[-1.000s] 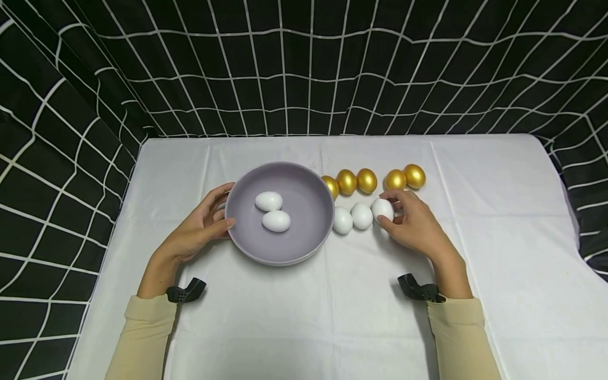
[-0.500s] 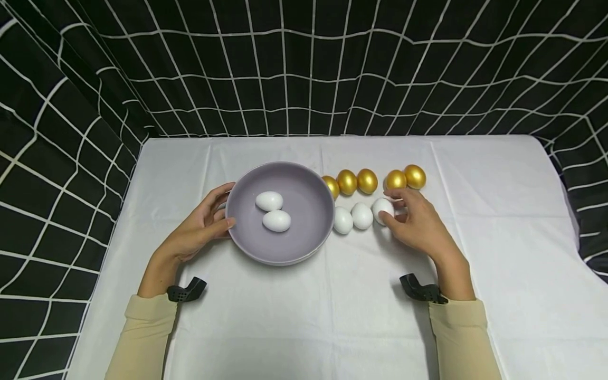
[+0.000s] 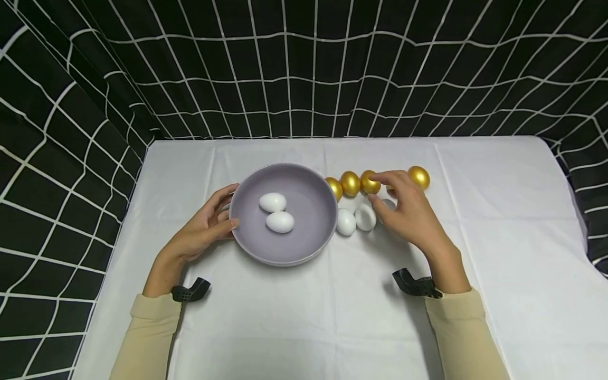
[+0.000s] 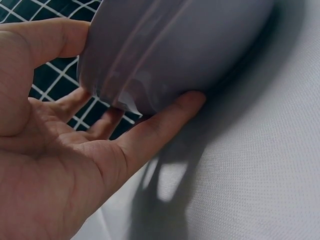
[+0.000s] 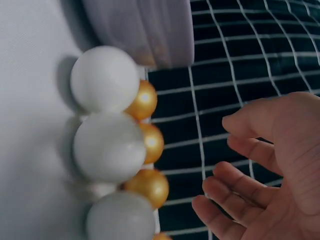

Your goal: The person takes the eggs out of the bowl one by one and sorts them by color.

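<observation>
A purple-grey bowl (image 3: 311, 211) stands left of centre with two white eggs (image 3: 280, 222) lying in it. My left hand (image 3: 199, 227) grips its left side; the left wrist view shows the thumb at the rim and fingers against the outer wall (image 4: 175, 55). Three more white eggs, the middle one (image 3: 365, 217) among them, run in a row right of the bowl. Over the right end of that row hovers my right hand (image 3: 404, 208), partly covering the rightmost egg. Its fingers are loosely bent and hold nothing, apart from the eggs in the right wrist view (image 5: 105, 147).
Several gold eggs (image 3: 350, 183) form a row behind the white ones; one more gold egg (image 3: 418, 178) shows beyond the right hand. A white cloth (image 3: 266, 316) covers the table. Black netted-pattern curtains (image 3: 304, 68) rise behind and at the sides.
My right hand has let go of the rightmost white egg, lifted, and shifted up and left over the eggs. The left hand stays at the bowl. The head view has shifted slightly.
</observation>
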`<action>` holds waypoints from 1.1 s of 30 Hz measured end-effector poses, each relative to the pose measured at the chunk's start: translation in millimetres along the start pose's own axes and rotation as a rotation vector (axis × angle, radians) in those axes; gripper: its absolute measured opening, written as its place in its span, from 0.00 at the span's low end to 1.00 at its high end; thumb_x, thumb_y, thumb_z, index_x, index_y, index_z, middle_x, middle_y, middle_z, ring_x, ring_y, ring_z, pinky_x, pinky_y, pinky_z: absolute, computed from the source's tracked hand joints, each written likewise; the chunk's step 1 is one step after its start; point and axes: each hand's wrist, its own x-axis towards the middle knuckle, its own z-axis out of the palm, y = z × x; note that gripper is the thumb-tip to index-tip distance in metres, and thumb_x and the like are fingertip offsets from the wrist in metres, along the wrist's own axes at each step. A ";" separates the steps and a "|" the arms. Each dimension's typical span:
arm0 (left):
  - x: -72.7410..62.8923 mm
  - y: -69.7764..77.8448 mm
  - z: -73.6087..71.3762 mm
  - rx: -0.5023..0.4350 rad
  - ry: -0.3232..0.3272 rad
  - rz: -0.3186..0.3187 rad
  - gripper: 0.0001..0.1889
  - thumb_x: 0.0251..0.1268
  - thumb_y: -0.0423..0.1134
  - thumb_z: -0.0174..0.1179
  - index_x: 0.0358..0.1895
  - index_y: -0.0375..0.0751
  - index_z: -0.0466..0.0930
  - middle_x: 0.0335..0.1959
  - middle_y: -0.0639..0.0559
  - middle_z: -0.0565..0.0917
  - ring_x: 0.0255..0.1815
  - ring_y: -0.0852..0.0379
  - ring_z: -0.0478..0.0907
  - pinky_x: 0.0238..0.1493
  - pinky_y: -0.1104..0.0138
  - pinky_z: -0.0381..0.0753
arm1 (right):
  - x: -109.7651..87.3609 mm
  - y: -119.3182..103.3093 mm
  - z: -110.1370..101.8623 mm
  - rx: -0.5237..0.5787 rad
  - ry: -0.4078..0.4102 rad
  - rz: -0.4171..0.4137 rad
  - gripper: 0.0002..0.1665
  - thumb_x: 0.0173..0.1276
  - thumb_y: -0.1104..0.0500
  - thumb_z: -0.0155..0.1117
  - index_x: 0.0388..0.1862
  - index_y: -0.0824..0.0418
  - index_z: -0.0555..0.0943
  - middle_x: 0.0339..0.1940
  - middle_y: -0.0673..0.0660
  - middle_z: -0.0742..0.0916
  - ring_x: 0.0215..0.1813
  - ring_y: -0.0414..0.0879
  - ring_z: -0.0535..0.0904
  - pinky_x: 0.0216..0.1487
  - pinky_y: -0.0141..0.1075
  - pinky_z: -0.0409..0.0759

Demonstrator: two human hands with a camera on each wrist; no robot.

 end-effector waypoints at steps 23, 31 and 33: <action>-1.2 -0.2 0.6 -0.038 0.019 -0.021 0.42 0.75 0.25 0.56 0.86 0.51 0.48 0.83 0.42 0.57 0.70 0.58 0.76 0.56 0.58 0.89 | 50.4 -97.9 42.4 -0.095 -0.499 -0.291 0.23 0.74 0.59 0.65 0.67 0.56 0.80 0.64 0.56 0.82 0.61 0.51 0.81 0.67 0.48 0.81; -0.3 0.4 2.2 -0.052 0.023 -0.019 0.42 0.76 0.25 0.57 0.86 0.52 0.49 0.82 0.43 0.59 0.70 0.57 0.76 0.56 0.59 0.89 | 66.5 -116.7 64.9 -0.223 -0.658 -0.365 0.23 0.73 0.59 0.67 0.66 0.57 0.81 0.62 0.60 0.83 0.57 0.53 0.83 0.65 0.47 0.81; -0.1 0.8 2.5 -0.051 0.020 -0.018 0.42 0.76 0.25 0.57 0.86 0.53 0.49 0.82 0.43 0.59 0.70 0.57 0.76 0.55 0.59 0.89 | 69.2 -119.4 70.3 -0.250 -0.697 -0.379 0.23 0.72 0.60 0.67 0.66 0.56 0.81 0.61 0.60 0.83 0.54 0.52 0.83 0.64 0.46 0.81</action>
